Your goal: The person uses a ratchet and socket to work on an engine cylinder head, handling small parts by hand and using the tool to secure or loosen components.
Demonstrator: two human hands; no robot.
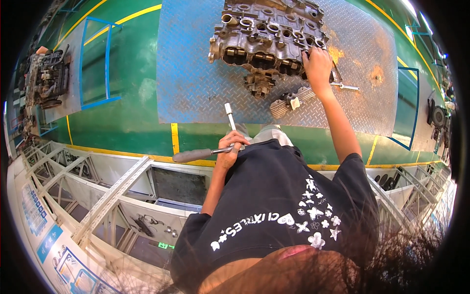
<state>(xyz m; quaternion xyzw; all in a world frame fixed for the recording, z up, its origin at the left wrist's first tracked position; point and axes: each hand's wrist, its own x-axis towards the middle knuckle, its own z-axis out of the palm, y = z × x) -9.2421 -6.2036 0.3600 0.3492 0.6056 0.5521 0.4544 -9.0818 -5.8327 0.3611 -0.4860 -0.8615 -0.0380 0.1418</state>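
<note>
My left hand [232, 147] is closed on a ratchet wrench [191, 155] with a dark grip and an upright steel extension with socket [228, 113], held near my waist. My right hand [317, 63] is on the right end of a dirty metal cylinder head assembly [264, 34], fingers bent at one of its openings; what they hold, if anything, is hidden. Just below that hand lie an oblong cast metal cover [285, 104] with a pale fitting and a long steel bar tool [345, 86] pointing right.
The assembly rests on a diamond-plate steel platform [186, 83] on a green floor with yellow lines. Other engines [49, 78] with blue frames [103, 103] stand at left; more parts [437, 117] lie at right. A white metal rack [112, 191] with shelves runs along the bottom.
</note>
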